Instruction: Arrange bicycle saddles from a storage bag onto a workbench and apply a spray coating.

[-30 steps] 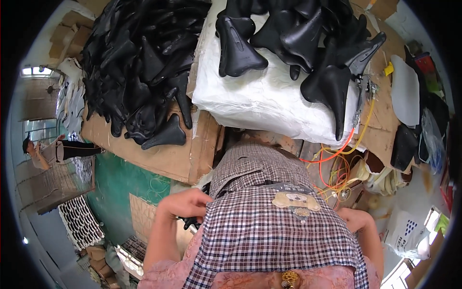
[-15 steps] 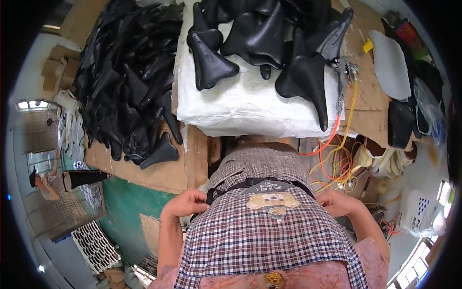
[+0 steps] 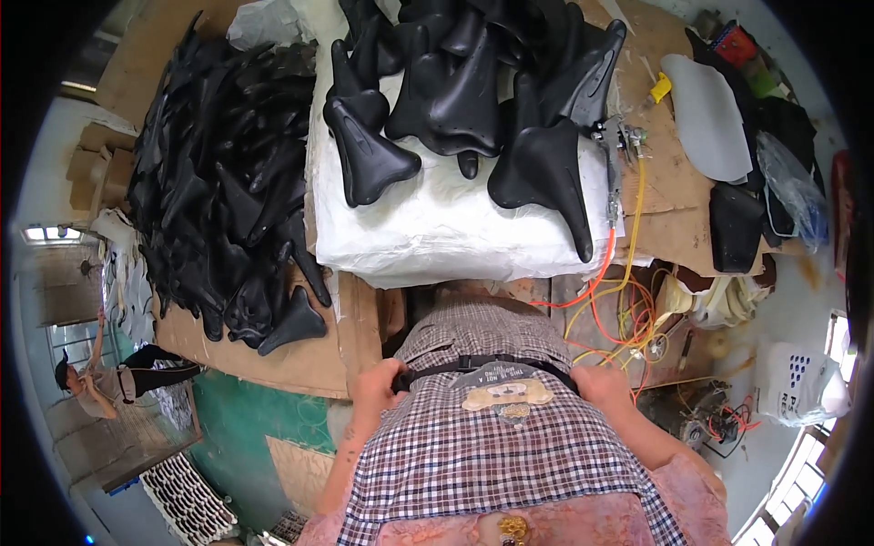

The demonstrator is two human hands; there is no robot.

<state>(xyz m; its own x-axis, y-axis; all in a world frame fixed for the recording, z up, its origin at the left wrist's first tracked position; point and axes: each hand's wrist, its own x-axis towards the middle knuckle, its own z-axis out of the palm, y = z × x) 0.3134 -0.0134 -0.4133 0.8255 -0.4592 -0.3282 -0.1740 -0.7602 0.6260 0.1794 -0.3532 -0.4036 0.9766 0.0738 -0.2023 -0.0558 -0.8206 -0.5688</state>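
A black belt (image 3: 467,362) runs across the waist of a plaid apron (image 3: 510,455), the landmark for all places here. The left hand (image 3: 376,389) is at the apron's left edge, fingers closed around that end of the belt. The right hand (image 3: 596,382) is curled narrow at the apron's right edge, where the belt's other end meets it; its fingertips are hidden, so I cannot tell whether they grip the belt. A beige bear patch (image 3: 507,394) is on the apron's front, just below the belt, and a pink garment (image 3: 692,482) shows at the apron's near edge.

Beyond the apron, a white sheet (image 3: 455,237) covers a raised part of the desk, with black bicycle saddles (image 3: 542,173) lying on it. Beyond and to the left of the apron, a heap of black saddles (image 3: 218,182) lies on cardboard (image 3: 355,318). Beyond and to the right of it, a yellow hose (image 3: 637,200) and an orange hose (image 3: 601,264) hang down from metal fittings into a tangle. A white plastic bag (image 3: 797,382) is farther to the apron's right. Well to its left are green flooring (image 3: 255,428) and another person (image 3: 100,391).
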